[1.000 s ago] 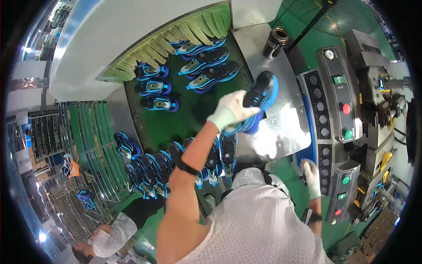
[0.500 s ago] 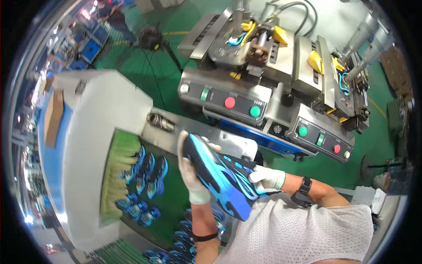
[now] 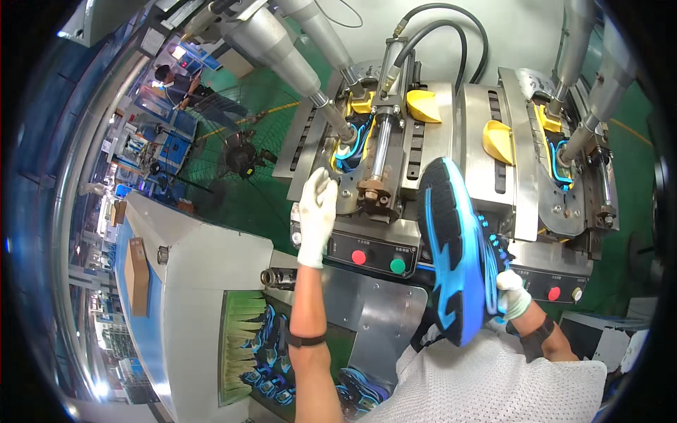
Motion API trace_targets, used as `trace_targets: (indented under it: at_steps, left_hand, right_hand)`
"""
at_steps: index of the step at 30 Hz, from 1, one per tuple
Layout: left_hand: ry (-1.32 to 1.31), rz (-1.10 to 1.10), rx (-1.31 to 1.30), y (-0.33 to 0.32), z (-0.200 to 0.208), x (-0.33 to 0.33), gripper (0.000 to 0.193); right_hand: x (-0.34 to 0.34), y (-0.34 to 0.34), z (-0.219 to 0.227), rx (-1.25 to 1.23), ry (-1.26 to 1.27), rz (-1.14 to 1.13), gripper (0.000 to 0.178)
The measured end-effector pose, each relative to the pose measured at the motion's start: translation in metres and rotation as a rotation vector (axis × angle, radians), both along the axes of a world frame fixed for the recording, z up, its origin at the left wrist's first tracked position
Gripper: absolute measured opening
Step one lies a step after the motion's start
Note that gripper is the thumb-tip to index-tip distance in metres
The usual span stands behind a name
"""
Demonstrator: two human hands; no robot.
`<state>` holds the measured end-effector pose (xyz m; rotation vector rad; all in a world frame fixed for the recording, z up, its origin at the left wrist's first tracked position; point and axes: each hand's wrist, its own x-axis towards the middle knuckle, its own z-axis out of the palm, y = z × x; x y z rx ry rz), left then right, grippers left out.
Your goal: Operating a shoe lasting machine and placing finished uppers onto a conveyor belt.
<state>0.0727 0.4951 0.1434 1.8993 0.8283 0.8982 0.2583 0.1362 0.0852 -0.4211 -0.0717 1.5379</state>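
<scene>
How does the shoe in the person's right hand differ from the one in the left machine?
The held shoe, gripped by the right hand, shows its sole to the camera and is mostly in view; the machine's shoe is largely hidden by metal rods and yellow pieces. The held shoe also looks much larger in the picture than the machine's shoe. Both show black and bright blue.

Partly hidden, cropped
Blue-and-black sports shoe [image 3: 455, 261] hides some fingers of the white-gloved right hand [image 3: 513, 295]; grey metal cylinder [image 3: 314, 32] cut off by upper edge.
</scene>
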Motion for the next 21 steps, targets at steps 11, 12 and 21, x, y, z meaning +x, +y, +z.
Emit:
trace_targets:
  at_steps: [11, 12, 21]
  left_hand:
    - [0.134, 0.113, 0.032, 0.088, -0.061, 0.043, 0.078]
    - [0.133, 0.119, 0.004, 0.088, -0.064, 0.045, 0.078]
    - [0.232, 0.110, 0.022, 0.111, -0.095, 0.070, 0.074]
  right_hand:
    - [-0.010, -0.031, -0.032, -0.054, -0.168, -0.453, 0.072]
    - [-0.010, -0.034, -0.035, -0.055, -0.169, -0.460, 0.072]
    - [-0.021, -0.024, -0.005, -0.167, -0.050, -0.426, 0.059]
